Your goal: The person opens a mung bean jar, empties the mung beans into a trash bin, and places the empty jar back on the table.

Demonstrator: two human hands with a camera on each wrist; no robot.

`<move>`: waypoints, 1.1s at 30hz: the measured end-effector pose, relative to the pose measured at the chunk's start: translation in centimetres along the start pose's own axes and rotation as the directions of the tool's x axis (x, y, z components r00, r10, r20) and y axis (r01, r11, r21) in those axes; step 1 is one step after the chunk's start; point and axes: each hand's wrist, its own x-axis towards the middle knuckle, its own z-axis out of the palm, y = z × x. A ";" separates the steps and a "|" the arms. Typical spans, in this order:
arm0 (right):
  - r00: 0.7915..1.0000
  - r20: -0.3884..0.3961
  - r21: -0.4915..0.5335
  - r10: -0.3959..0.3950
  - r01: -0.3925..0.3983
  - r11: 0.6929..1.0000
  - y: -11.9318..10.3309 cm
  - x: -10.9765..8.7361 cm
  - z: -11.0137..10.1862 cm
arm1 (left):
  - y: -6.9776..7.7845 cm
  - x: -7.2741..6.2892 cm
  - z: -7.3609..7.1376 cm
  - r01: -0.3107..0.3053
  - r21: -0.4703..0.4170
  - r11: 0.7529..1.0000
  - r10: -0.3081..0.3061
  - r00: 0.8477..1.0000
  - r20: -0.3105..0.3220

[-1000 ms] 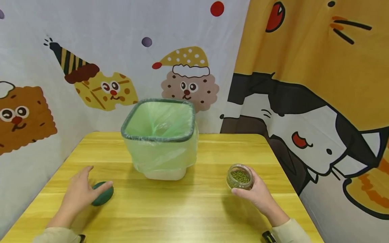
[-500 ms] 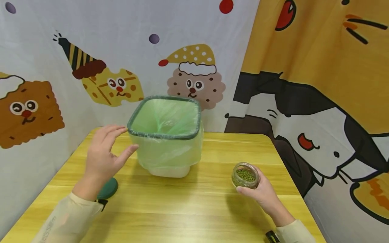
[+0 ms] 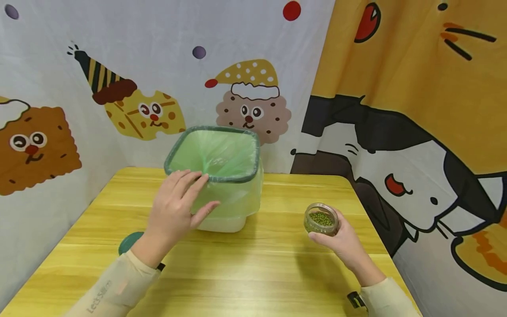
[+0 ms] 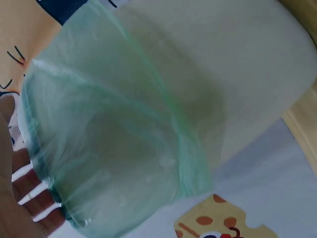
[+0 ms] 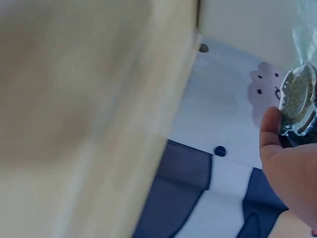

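My right hand (image 3: 344, 246) grips a small clear glass jar (image 3: 305, 222) of green mung beans (image 3: 321, 218), its mouth uncovered and tipped slightly toward the head camera. In the right wrist view, the thumb lies along the side of the jar (image 5: 297, 96). My left hand (image 3: 174, 213) is raised in front of a bin (image 3: 222, 224) lined with a pale green plastic bag (image 3: 229, 198). Its spread fingertips are right at the bin's dark green rim (image 3: 233, 179), and the thumb points away from the fingers. The left wrist view shows these fingers (image 4: 37, 198) beside the bag-covered rim.
A round dark green lid (image 3: 128, 243) lies on the wooden table (image 3: 237, 281) at the left, partly behind my left forearm. The bin stands toward the back of the table. Behind it hangs a cartoon-printed cloth (image 3: 158, 26).
My left hand has left the green lid's side, risen and moved right to the front rim of the bin. My right hand still holds the jar at nearly the same place.
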 end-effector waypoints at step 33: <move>0.948 0.022 -0.501 -0.316 0.284 0.817 -20.5 14.5 2.3 | 0.9 -1.0 0.9 0.074 -0.011 0.997 -0.074 0.996 -0.041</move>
